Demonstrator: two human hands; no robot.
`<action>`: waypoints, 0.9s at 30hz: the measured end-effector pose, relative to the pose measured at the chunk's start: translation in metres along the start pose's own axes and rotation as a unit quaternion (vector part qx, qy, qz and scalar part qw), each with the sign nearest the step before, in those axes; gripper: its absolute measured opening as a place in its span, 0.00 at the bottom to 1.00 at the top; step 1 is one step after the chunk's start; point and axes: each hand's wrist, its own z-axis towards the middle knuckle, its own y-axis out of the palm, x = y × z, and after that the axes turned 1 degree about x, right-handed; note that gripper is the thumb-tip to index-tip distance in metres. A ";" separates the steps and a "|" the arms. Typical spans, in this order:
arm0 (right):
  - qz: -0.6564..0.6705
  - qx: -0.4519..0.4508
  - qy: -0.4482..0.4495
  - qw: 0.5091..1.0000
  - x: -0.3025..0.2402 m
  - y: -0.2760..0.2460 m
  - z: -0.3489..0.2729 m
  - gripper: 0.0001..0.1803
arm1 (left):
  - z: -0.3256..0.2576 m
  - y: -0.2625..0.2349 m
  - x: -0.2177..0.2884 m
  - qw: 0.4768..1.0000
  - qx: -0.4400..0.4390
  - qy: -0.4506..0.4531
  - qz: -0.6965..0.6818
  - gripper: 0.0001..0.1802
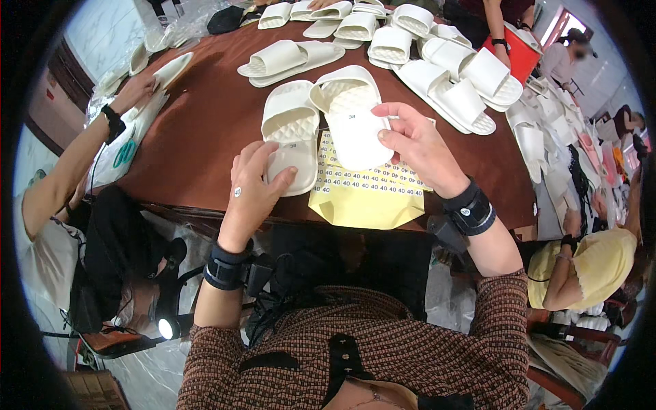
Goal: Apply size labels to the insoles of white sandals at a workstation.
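Two white open-toed slippers lie side by side before me, toes pointing away, each with a small printed round sticker on its heel. Against the heel of the left slipper (281,116) my left hand (253,174) is curled, thumb and fingers on its edges. The right slipper (355,133) overlaps a yellow sticker sheet (369,205) printed with rows of small labels. Its outer heel edge is pinched between the thumb and fingers of my right hand (417,147). A small round sticker also clings to the back of my left hand.
Several white slippers (294,58) are spread over the far side of the brown table (191,137). At left, a co-worker's hand (137,92) touches slippers near teal scissors (125,152). A red bin (523,58) stands far right, and slippers crowd another table (547,137).
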 end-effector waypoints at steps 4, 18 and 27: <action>-0.037 0.010 -0.040 0.998 -0.001 -0.001 -0.007 0.17 | 0.000 0.000 0.010 0.998 0.032 0.047 0.011 0.23; -0.016 0.016 -0.087 0.996 0.004 0.005 -0.034 0.13 | 0.018 0.006 0.057 0.978 -0.091 0.190 -0.002 0.22; 0.090 -0.010 -0.096 0.991 0.011 0.024 -0.032 0.13 | 0.023 0.017 0.057 0.885 -0.143 -0.077 -0.436 0.33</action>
